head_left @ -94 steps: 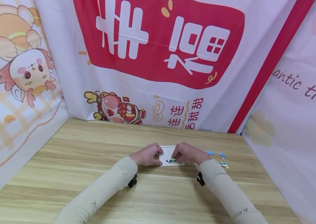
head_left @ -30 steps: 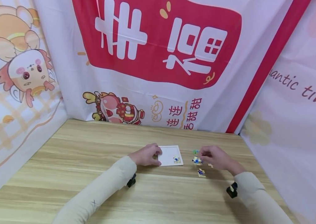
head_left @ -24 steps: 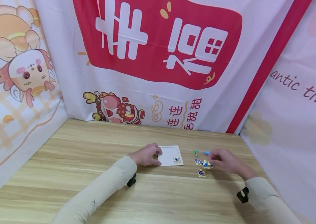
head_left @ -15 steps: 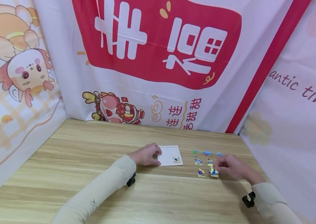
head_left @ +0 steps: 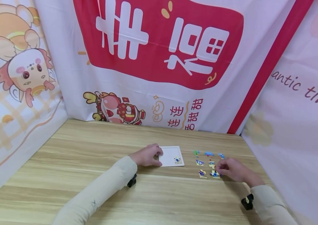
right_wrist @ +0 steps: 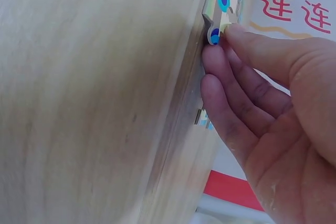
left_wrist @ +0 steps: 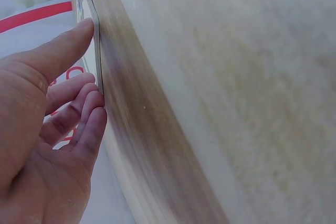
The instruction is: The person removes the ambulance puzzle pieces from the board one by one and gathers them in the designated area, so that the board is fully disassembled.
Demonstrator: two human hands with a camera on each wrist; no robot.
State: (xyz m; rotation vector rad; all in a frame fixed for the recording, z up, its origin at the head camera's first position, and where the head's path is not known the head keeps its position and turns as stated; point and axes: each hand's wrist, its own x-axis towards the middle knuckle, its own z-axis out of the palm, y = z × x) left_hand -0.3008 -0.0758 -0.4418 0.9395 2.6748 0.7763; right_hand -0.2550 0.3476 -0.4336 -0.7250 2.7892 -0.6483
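Note:
My left hand (head_left: 147, 155) holds the left edge of a shallow white puzzle tray (head_left: 167, 156), thumb and fingertips at its rim (left_wrist: 97, 51) in the left wrist view. One puzzle piece (head_left: 177, 160) with a blue round spot lies in the tray's near right corner. On the table to the right, my right hand (head_left: 233, 168) pinches the edge of a cream and blue puzzle piece (head_left: 214, 174). In the right wrist view, the thumb touches that jigsaw piece (right_wrist: 223, 1) from above, with fingertips at its end.
Several loose puzzle pieces lie in rough rows right of the tray, among them a green one (head_left: 196, 153), a blue one (head_left: 208, 153) and a purple one (head_left: 202, 174). Printed cloth walls (head_left: 159, 72) stand behind and beside the wooden table (head_left: 105, 140).
My right hand has left the tray and moved right with a puzzle piece, bringing it down to the near row of loose pieces. My left hand stays on the tray's left edge.

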